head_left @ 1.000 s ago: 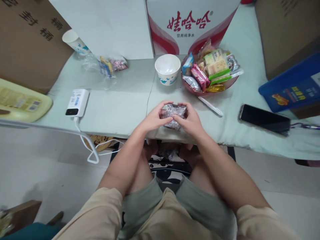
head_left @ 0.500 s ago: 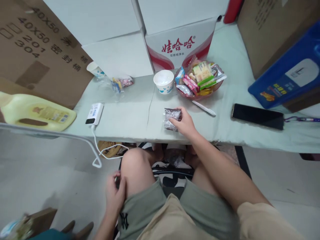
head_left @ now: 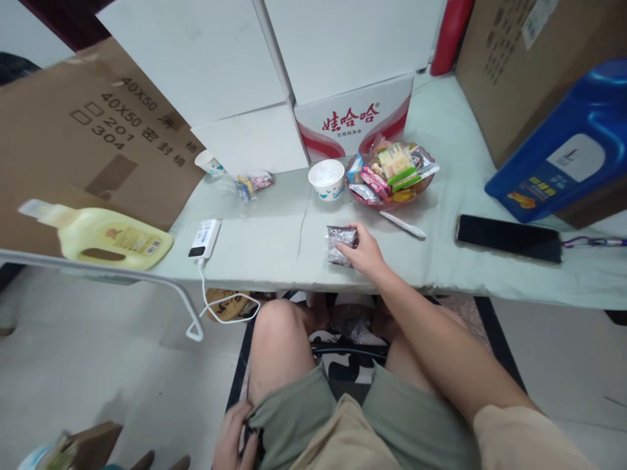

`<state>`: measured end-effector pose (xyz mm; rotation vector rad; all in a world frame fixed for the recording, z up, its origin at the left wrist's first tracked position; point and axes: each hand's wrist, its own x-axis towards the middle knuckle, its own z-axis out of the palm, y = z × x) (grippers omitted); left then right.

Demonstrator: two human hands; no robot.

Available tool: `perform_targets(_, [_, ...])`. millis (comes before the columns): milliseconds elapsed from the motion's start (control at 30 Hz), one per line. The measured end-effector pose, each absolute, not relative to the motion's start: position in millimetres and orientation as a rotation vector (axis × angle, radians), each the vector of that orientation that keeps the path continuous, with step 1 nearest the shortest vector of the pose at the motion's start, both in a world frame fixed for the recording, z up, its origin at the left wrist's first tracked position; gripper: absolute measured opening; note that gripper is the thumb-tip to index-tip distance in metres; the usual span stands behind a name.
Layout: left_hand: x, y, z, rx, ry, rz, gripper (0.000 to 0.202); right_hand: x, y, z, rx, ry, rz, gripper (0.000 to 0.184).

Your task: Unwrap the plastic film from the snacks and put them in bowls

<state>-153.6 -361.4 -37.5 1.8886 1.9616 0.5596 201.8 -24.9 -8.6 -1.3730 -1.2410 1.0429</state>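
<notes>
My right hand (head_left: 365, 251) is closed on a small square packet (head_left: 339, 247), dark and wrapped in shiny clear plastic, on the table near its front edge. Thumb and fingers grip its right side. Behind it stands a white paper cup (head_left: 326, 179) with a blue pattern. Next to the cup, a reddish clear bowl (head_left: 382, 201) is heaped with wrapped snacks (head_left: 394, 166). Down by my left thigh, my left hand (head_left: 235, 434) has its fingers curled at the shorts (head_left: 287, 408). Something dark shows beside those fingers; I cannot make out what it is.
A white stick-shaped item (head_left: 402, 225) and a phone (head_left: 509, 238) lie to the right, near a blue jug (head_left: 563, 147). To the left are a power bank (head_left: 204, 240) with a white cable, a yellow bottle (head_left: 120, 238) and a plastic bag (head_left: 240, 189). Boxes (head_left: 355, 121) line the back.
My left hand has moved down and back along my thigh to the shorts. My right hand keeps its hold on the packet. The view has shifted slightly, so the table sits lower.
</notes>
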Motion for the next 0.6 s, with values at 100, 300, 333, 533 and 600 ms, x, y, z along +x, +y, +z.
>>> perform_targets(100, [-150.3, -315.2, -38.4, 2.079, 1.913, 0.664, 0.037, 200.8, -23.7, -9.7, -1.38, -1.244, 1.033, 0.046])
perform_targets(300, [-128.8, -258.8, -27.3, 2.155, 1.955, 0.702, 0.033, 202.4, -24.6, -8.8, -1.402, -1.256, 1.042, 0.047])
perform_targets(333, [-126.8, -264.2, -26.7, 2.15, 1.959, 0.707, 0.029, 203.3, -24.7, -8.1, -1.41, -1.259, 1.041, 0.047])
perform_targets(533, [-138.4, -348.6, -34.9, 2.152, 1.964, 0.57, 0.023, 203.8, -23.1, -5.8, -1.419, -1.292, 1.019, 0.046])
perform_targets(600, [-147.8, -375.6, -37.3, 2.149, 1.919, 0.449, 0.022, 202.0, -22.6, -5.9, -1.406, -1.298, 1.015, 0.046])
